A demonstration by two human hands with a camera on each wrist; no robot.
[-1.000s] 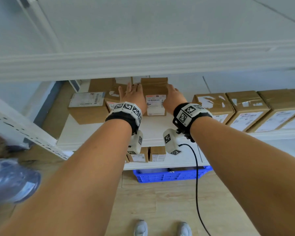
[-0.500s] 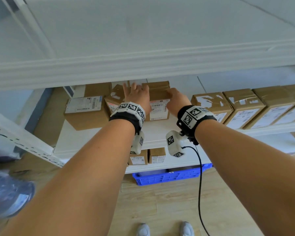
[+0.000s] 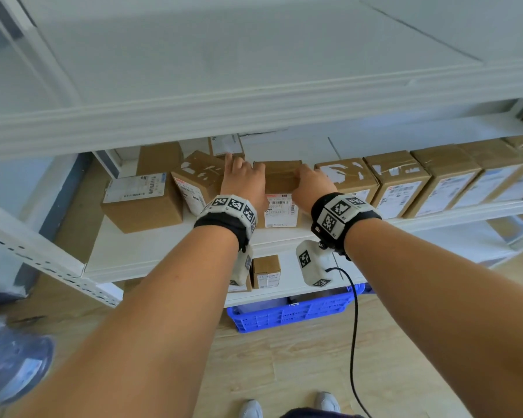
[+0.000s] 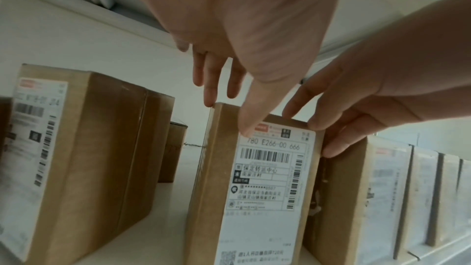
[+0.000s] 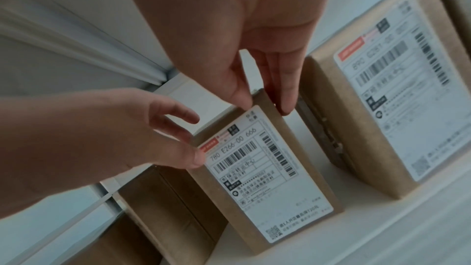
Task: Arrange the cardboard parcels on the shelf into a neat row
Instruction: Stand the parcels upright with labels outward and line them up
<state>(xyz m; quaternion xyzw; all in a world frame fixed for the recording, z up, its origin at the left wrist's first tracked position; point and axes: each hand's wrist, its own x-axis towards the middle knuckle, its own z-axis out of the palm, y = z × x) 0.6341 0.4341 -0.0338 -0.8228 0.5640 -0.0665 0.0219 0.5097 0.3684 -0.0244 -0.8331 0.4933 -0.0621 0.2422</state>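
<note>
I am holding the labelled parcel at mid-frame on the shelf, my left hand and right hand each pinching a top corner, thumb on the label face and fingers over the top, probably to square it against the finished row on the right. My wrists are hiding its top edge, and the loose parcels at left are running under the upper shelf, so I cannot count them.

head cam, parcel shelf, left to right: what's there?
Flat-lying parcel → skewed parcel → left hand → held parcel → right hand → row of upright parcels.
</note>
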